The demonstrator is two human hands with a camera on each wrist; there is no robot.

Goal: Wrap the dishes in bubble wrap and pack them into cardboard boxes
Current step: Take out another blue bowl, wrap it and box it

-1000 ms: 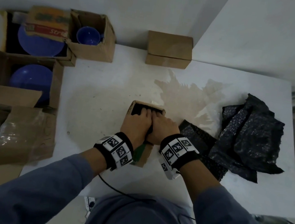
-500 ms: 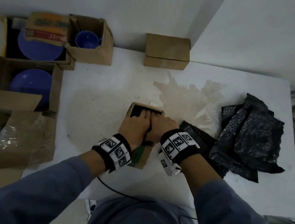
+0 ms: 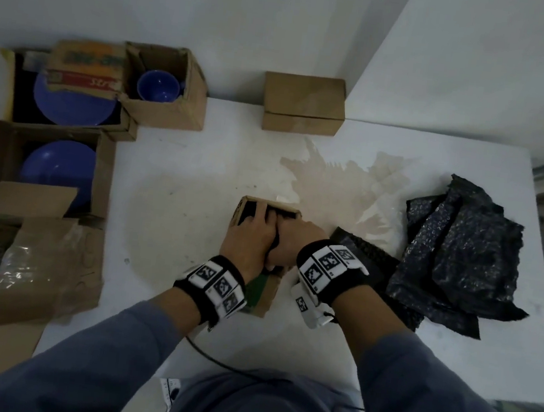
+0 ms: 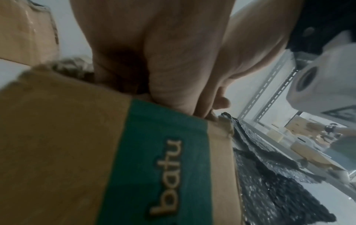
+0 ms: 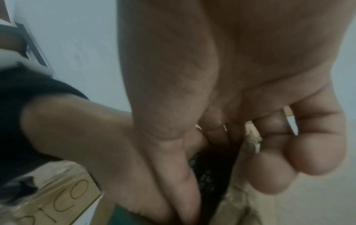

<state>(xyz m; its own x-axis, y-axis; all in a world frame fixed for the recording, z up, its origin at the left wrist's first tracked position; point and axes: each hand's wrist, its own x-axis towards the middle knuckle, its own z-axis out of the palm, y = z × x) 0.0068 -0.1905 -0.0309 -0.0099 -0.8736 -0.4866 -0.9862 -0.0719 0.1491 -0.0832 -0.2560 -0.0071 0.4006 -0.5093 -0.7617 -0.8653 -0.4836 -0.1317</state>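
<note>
A small brown cardboard box point(image 3: 262, 294) with a green printed band point(image 4: 163, 159) stands in the middle of the white table point(image 3: 200, 170). A bundle in black bubble wrap point(image 3: 249, 212) fills its opening, and what is inside the wrap is hidden. My left hand point(image 3: 250, 237) lies over the top, fingers stretched into the box and pressing on the bundle. Right beside it, my right hand point(image 3: 294, 239) reaches in too. In the right wrist view its thumb and fingers point(image 5: 221, 137) hold the black wrap point(image 5: 208, 175) between them, and two fingers curl outside the torn rim.
Loose black bubble wrap point(image 3: 455, 253) is piled at the right, and one sheet point(image 3: 367, 254) lies under my right wrist. A closed box point(image 3: 304, 104) stands at the back. Left of the table, open boxes hold a blue cup point(image 3: 159, 86) and blue plates point(image 3: 72, 105).
Both hands stay pressed into the box in the same spot. Only the view has shifted slightly.
</note>
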